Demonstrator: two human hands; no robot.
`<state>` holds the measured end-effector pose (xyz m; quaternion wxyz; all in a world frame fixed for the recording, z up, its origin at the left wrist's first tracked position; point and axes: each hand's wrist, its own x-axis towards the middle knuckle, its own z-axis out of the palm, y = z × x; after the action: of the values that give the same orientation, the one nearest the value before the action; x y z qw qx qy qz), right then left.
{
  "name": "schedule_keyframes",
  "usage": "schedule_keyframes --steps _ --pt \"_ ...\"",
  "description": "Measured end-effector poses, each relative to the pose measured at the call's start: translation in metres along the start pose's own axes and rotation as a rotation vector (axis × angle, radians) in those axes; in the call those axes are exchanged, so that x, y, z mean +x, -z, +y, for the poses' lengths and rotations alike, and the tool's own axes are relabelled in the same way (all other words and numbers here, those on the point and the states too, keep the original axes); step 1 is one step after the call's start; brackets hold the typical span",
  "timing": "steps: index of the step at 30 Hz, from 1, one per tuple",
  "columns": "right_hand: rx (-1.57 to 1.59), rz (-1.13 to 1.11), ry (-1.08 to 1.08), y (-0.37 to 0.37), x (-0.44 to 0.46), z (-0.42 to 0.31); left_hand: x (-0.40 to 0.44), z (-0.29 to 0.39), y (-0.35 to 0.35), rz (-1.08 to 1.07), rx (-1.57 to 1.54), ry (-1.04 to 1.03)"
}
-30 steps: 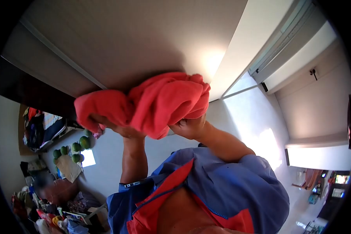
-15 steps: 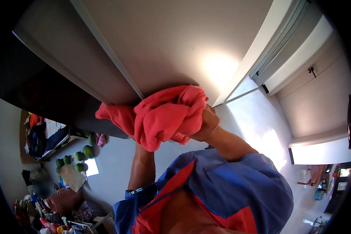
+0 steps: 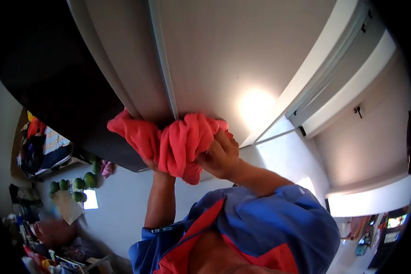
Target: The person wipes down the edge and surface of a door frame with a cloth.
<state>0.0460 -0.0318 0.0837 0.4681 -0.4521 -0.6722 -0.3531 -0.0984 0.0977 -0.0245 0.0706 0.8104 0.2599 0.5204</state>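
Note:
A bunched red cloth (image 3: 182, 141) hangs between my hands, in front of a pale panelled door (image 3: 223, 55) with a vertical metal strip. My right hand (image 3: 220, 155) grips the right part of the cloth, its fingers curled into the folds. Under the left part is my left hand (image 3: 153, 165), closed on the cloth, with most of its fingers hidden by the fabric. The cloth's left end reaches over the edge of a dark panel (image 3: 91, 123).
Several green round fruits (image 3: 90, 179) lie on the floor at the left, by brown paper (image 3: 67, 206). Piled clothes (image 3: 36, 146) fill a shelf at the far left. More heaped items (image 3: 55, 233) stand below. A white-edged cabinet (image 3: 370, 137) is at the right.
The cloth has become more bunched and sits slightly lower, with my right hand shifted left and its fingers more visible. The view has turned, and the door's metal strip appears farther right.

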Motion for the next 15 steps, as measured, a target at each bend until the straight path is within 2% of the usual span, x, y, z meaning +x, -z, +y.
schedule_keyframes --steps 1,5,7,8,9,11,12,13,15 --pt "0.015 -0.002 0.026 -0.002 0.0 0.0 -0.007 0.001 -0.002 0.009 0.029 -0.011" --pt "0.124 -0.073 -0.125 0.01 -0.021 0.013 -0.028 0.034 -0.005 0.064 -0.217 0.049" --pt "0.185 -0.195 -0.218 0.037 -0.015 0.029 -0.02 0.04 0.01 -0.007 -0.127 -0.102" --pt "0.044 -0.12 -0.167 0.046 -0.024 0.044 -0.01 0.045 0.012 -0.045 -0.055 -0.184" --pt "0.155 -0.069 -0.248 0.058 -0.022 0.056 0.005 0.057 -0.001 -0.041 -0.036 -0.183" --pt "0.164 0.138 -0.184 0.073 -0.001 0.083 0.053 0.095 -0.05 0.566 0.47 -0.355" --pt "0.178 0.153 -0.18 0.079 -0.002 0.094 0.069 0.144 -0.039 0.47 0.171 -0.137" --pt "0.202 0.148 -0.193 0.086 -0.007 0.105 0.063 0.152 -0.05 0.472 0.188 -0.149" --pt "0.232 0.163 -0.209 0.098 -0.024 0.129 0.048 0.156 -0.082 0.197 0.305 -0.057"
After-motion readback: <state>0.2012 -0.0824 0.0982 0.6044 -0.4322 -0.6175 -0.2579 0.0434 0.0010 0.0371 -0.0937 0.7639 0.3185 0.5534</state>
